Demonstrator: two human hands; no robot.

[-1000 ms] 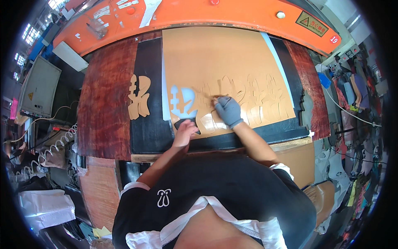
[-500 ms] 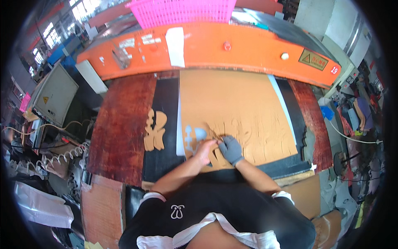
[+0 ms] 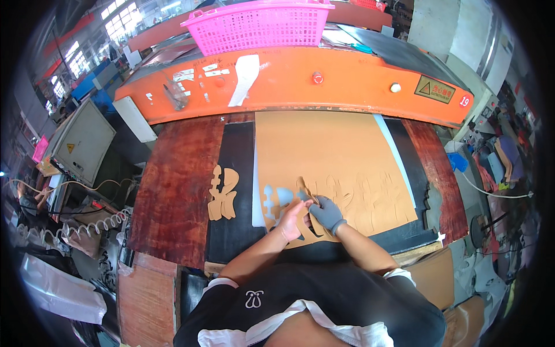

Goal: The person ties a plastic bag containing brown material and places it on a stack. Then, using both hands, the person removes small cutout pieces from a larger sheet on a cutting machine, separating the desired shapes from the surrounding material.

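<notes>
A tan sheet, cut through with curved outlines, lies over a white layer on a black board. Above its near left part, my gloved right hand is closed on tan cut pieces, which stand up tilted from the sheet. My bare left hand meets it from the left, fingertips pinched at the same pieces; its grip is partly hidden. Openings in the sheet beside my left hand show the white layer beneath. Farther left, several loose cut pieces lie grouped on the black board.
An orange machine beam spans the far side of the table, with a pink basket on top. Reddish-brown boards flank the black one. A coiled hose hangs at the left, and a blue object sits at the right.
The view has shifted, so the table sits lower in the picture. Both hands stay at the same part of the sheet, and the cut pieces between them now stand more upright.
</notes>
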